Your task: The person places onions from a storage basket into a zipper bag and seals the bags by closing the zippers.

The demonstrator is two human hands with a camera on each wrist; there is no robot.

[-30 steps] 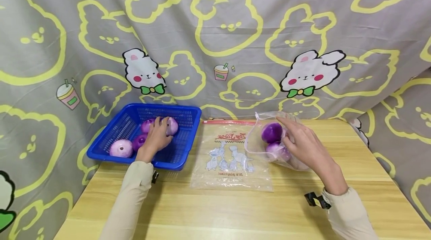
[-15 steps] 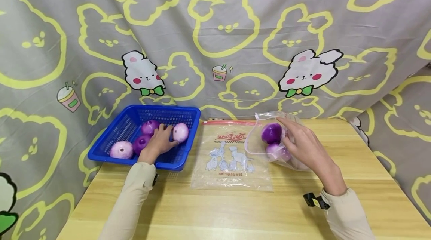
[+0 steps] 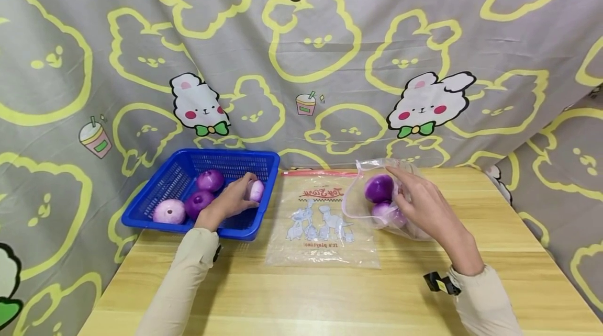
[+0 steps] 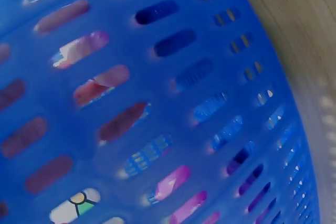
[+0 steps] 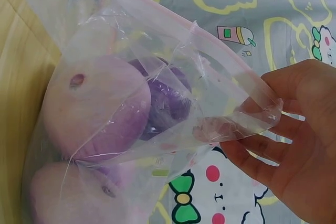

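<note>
My left hand [image 3: 235, 196] reaches into the blue basket [image 3: 264, 215], its fingers curled over a pale purple onion [image 3: 256, 191] by the right wall. Two darker onions, one at the back [image 3: 210, 181] and one in the middle [image 3: 198, 202], share the basket with another pale onion [image 3: 169, 211] at the front left. On the right, my right hand [image 3: 426, 205] holds the mouth of a clear zip bag [image 5: 173, 30] up by its edge. Inside it show a dark onion [image 3: 379, 188] and paler onions [image 5: 97, 108]. The basket's slotted wall [image 4: 142, 87] fills the left wrist view, hiding most of the left hand.
A flat clear bag [image 3: 320, 221] with printed figures and a red zip lies on the wooden table [image 3: 320, 299] between the basket and the held bag. A grey patterned curtain [image 3: 339, 74] hangs right behind them.
My left hand has moved right from the basket's middle and taken hold of the pale onion near the right wall, which turned and shifted right. My right hand stays at the bag's mouth.
</note>
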